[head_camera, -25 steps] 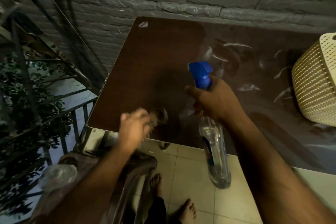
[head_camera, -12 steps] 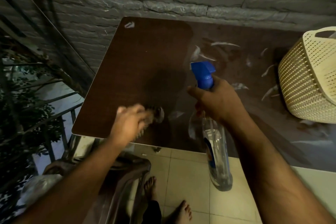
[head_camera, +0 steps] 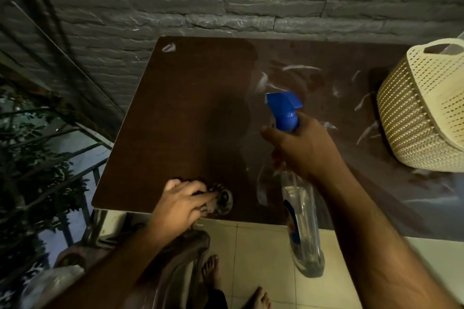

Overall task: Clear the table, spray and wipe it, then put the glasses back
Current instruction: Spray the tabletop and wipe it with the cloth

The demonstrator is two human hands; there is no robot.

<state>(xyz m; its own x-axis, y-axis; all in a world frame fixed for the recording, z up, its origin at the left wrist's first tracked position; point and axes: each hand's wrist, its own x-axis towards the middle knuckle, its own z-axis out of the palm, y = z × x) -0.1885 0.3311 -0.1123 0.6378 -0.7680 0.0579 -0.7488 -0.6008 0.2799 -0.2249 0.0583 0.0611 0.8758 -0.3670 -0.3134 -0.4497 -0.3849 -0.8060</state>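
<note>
A dark brown table (head_camera: 180, 113) stands against a grey brick wall. Its right half is wet and streaked with white smears. My right hand (head_camera: 303, 150) grips the neck of a clear spray bottle (head_camera: 302, 228) with a blue trigger head, held above the table's front edge, nozzle towards the wall. My left hand (head_camera: 182, 204) presses a small dark scrubbing pad (head_camera: 222, 199) onto the table near its front left edge, fingers curled over it. No glasses show in this view.
A cream woven plastic basket (head_camera: 424, 113) stands on the table's right end. A metal railing (head_camera: 75, 158) and dark foliage lie to the left. Below the table are pale floor tiles, a chair back (head_camera: 175, 258) and bare feet (head_camera: 213, 271).
My left hand with the pad has slid along the front edge and now rests flat on the table. The view has shifted left, so the basket shows more. The bottle stays in place.
</note>
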